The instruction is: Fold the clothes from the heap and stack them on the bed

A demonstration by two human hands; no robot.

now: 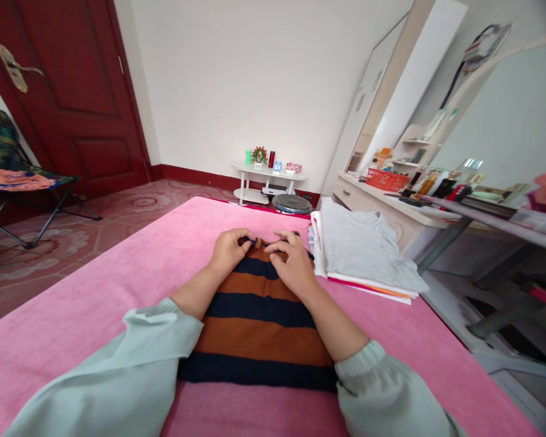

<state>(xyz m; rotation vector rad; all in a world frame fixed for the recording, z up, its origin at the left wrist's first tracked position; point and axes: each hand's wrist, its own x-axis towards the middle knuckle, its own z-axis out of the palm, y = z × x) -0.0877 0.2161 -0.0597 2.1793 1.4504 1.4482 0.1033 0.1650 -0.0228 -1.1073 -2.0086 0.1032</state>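
- Head view: the left hand (232, 247) is at the far edge of a striped garment (261, 306), its thumb and fingertips pinched together on the dark trim there.
- The right hand (295, 260) is just beside it at the same edge, fingers bent over the cloth and somewhat spread; whether they are closed on the fabric I cannot tell.
- The striped garment, in brown and dark navy bands, lies flat between the forearms on a pink cover (164, 261), its near edge roughly straight and dark.
- Both arms wear pale grey-green sleeves (118, 370), gathered at the cuffs and pushed up the forearms.
- To the right of the right hand, on the same cover, is a stack of folded clothes (368, 246); a light grey piece is on top, with white, orange and red edges showing below.
- Beyond the cover's far end is a low white stand (273, 172), bearing a green cup (248, 156), a small potted plant (259, 155) and a dark red can (272, 159).
- Farther right, a red basket (386, 179) is on a pale dresser (368, 197), among bottles.
- At the left, a folding chair (9, 136) with an orange-pink cloth (20, 179) on its seat is near a dark red door (91, 103).
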